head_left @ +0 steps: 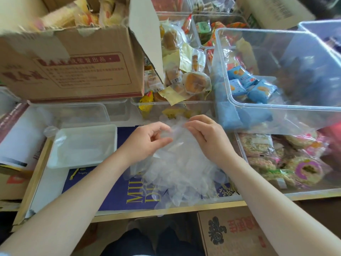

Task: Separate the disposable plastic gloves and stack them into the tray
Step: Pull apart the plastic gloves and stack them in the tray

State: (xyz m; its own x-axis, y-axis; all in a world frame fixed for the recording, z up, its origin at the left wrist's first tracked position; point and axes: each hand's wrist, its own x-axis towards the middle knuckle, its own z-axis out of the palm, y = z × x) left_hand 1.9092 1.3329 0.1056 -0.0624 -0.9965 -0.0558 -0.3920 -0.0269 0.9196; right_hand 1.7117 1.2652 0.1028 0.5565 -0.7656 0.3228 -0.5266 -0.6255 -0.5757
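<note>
A loose heap of clear disposable plastic gloves lies on the blue printed sheet in front of me, spilling over the table's front edge. My left hand and my right hand meet over the top of the heap, and each pinches the thin film of a glove at its upper edge. The white rectangular tray sits to the left of my left hand, with a few flat clear gloves lying in it.
A brown cardboard box stands behind the tray. Clear plastic bins of wrapped snacks crowd the back and right. A low clear container sits just beyond the tray. Another cardboard box sits below the table edge.
</note>
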